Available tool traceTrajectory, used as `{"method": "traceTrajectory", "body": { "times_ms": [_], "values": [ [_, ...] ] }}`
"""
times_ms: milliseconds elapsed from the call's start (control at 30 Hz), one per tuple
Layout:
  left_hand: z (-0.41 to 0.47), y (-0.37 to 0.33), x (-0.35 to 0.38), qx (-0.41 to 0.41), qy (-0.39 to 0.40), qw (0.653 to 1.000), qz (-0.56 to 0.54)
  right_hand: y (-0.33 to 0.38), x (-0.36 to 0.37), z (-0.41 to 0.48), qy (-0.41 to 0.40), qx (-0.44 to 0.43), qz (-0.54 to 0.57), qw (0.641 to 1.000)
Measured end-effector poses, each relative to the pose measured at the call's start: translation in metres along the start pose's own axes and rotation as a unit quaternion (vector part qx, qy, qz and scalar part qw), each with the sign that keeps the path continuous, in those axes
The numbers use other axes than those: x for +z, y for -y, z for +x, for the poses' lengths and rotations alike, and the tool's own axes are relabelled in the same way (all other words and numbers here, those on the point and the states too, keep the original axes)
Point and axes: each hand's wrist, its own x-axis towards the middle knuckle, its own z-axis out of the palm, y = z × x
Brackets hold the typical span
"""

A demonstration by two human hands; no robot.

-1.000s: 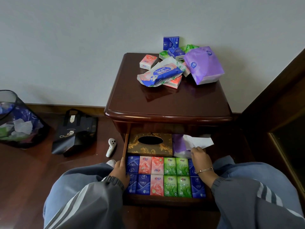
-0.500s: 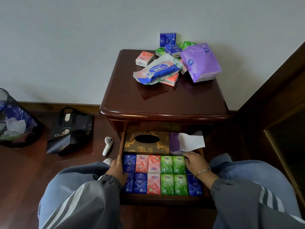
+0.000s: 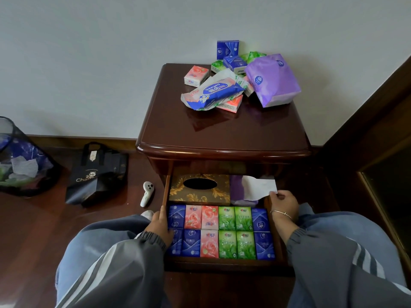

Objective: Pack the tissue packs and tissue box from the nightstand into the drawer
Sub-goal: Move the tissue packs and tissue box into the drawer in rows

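Open drawer [image 3: 222, 262]: tissue box [image 3: 200, 192] far left, purple pack [image 3: 236, 187] with white sheet [image 3: 258, 187] far right, small packs [image 3: 222, 232] in two near rows. Grip: left hand [image 3: 160, 225] wraps the drawer's left wall; right hand [image 3: 283, 203] is curled at the right wall by the sheet, can't tell what it holds. More loose packs [image 3: 233, 81] on nightstand [image 3: 222, 134], far right.

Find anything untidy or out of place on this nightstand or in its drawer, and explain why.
In the drawer, the pocket packs sit in neat rows, but a white tissue sheet hangs loose from the purple pack at the back right. On the nightstand, a crumpled wipes pack lies askew across a jumbled pile.
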Motion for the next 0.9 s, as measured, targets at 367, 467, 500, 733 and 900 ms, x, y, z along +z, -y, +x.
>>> {"method": "traceTrajectory", "body": {
  "times_ms": [367, 467, 500, 733, 900],
  "values": [
    [0.007, 0.002, 0.003, -0.012, -0.004, 1.000, 0.011, 0.006, 0.017, -0.034, 0.085, -0.361, -0.219, 0.903],
    [0.008, 0.003, 0.004, -0.006, -0.008, 1.000, 0.006, 0.009, 0.032, -0.036, 0.174, -0.391, -0.244, 0.870],
    [0.008, 0.004, 0.005, -0.003, -0.010, 1.000, 0.005, 0.009, 0.036, -0.035, 0.209, -0.386, -0.248, 0.864],
    [0.013, 0.005, 0.006, -0.007, -0.003, 1.000, 0.003, -0.004, 0.038, -0.031, 0.334, -0.353, -0.371, 0.791],
    [0.015, 0.005, 0.006, -0.011, 0.000, 1.000, -0.005, -0.004, 0.031, -0.038, 0.281, -0.365, -0.366, 0.809]
  ]
}}
